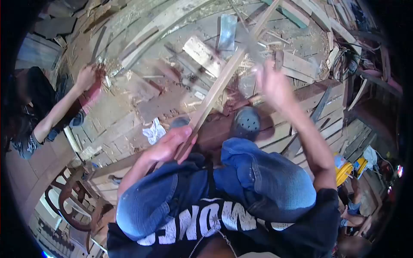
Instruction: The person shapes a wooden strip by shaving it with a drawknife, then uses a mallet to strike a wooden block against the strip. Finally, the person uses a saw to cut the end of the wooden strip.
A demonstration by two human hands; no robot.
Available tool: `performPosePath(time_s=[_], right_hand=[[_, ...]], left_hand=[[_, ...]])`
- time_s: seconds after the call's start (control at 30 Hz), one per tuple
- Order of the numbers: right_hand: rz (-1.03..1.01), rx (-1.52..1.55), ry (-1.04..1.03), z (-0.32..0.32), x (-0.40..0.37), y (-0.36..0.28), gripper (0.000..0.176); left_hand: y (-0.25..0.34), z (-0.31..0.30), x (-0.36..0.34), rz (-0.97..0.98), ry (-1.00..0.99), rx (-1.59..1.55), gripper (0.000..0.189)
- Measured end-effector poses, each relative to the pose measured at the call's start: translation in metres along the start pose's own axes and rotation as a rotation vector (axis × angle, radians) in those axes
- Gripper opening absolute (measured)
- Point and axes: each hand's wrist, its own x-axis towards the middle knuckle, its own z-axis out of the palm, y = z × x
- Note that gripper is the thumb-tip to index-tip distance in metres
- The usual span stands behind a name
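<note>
My left hand (175, 142) is closed around the lower part of a long, narrow wooden strip (215, 89). The strip runs up and to the right, away from my knees. Beside its upper part is my right hand (275, 86), smeared by motion and with its fingers curled. A short brown handle-like end (278, 59) shows at that fist, and a grey blur lies between it and the strip. The kind of tool cannot be made out. Below the strip, a dark clog with holes (247, 121) covers one foot.
Wood chips and offcuts litter the plank floor, among them a pale block (204, 56) and a shiny metal sheet (227, 32). A crumpled white cloth (154, 130) lies near my left hand. Another person's hand (87, 77) is at the left. Carved brown wooden pieces (69, 198) stand lower left.
</note>
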Motion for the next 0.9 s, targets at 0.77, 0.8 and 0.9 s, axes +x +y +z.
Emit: performPosePath(time_s=[0.77,0.8,0.9], right_hand=[[0.037,-0.055,0.069,0.013,0.034,0.056,0.032],[0.008,-0.051,0.040,0.011,0.028,0.035,0.031],[-0.303,-0.208,-0.076,-0.015,0.005,-0.017,0.028]], left_hand=[[0.004,0.003,0.001,0.013,-0.018,0.120,0.042],[0.009,0.002,-0.001,0.009,0.011,0.104,0.042],[0.001,-0.007,0.002,0.027,0.030,0.168,0.042]])
